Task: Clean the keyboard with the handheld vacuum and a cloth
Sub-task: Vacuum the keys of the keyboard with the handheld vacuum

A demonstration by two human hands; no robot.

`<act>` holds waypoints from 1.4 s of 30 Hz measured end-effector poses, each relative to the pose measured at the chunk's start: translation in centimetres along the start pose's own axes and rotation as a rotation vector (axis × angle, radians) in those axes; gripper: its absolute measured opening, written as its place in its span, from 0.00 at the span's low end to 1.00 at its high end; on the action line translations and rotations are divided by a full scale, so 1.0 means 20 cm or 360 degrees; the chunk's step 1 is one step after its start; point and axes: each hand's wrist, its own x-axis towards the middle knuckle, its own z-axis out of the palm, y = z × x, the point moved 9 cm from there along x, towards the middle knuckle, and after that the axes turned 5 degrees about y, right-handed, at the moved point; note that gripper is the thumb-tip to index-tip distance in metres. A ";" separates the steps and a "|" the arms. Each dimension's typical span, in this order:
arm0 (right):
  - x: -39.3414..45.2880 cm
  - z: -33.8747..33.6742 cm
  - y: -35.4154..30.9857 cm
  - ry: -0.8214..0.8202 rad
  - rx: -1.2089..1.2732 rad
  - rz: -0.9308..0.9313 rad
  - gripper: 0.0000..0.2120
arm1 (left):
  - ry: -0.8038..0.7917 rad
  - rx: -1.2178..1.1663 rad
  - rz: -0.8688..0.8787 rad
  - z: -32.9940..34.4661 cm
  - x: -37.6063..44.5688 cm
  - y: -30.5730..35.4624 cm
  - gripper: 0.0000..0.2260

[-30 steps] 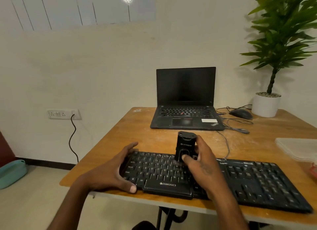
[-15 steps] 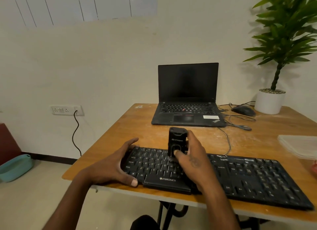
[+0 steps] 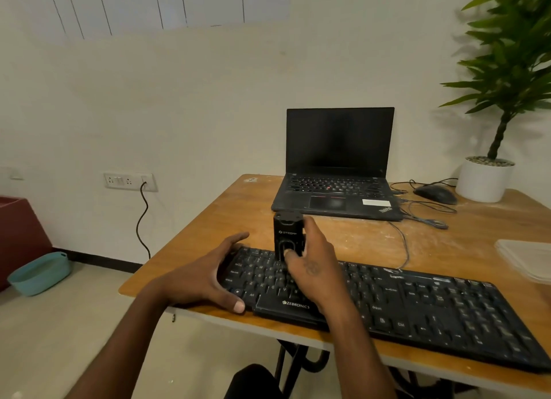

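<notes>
A long black keyboard [image 3: 417, 303] lies along the near edge of the wooden table [image 3: 238, 214]. A small black handheld vacuum [image 3: 287, 234] stands upright on the keyboard's left half. My right hand [image 3: 313, 267] grips its body, with the thumb on its front. My left hand [image 3: 208, 276] clasps the keyboard's left end, thumb at the front edge and fingers reaching over the back edge. I see no cloth.
An open black laptop [image 3: 337, 172] stands at the back of the table, with a mouse [image 3: 435, 193] and cables to its right. A potted plant [image 3: 489, 172] fills the back right corner. A clear plastic lid [image 3: 527, 258] lies at the right edge.
The vacuum and my right hand have slid left along the keyboard towards its left end. My left hand keeps its hold on the keyboard's end.
</notes>
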 end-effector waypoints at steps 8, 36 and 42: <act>-0.09 -0.29 0.11 0.0123 0.0152 0.0087 0.22 | -0.0010 -0.0025 -0.0009 0.01 0.00 -0.01 0.57; -0.02 -0.23 0.06 0.0029 0.0224 0.0010 0.26 | -0.0011 0.0026 -0.0054 0.00 0.00 0.03 0.58; -0.01 -0.07 -0.02 -0.0057 0.0212 -0.0036 0.26 | -0.0016 0.0022 -0.0053 0.01 0.00 0.03 0.58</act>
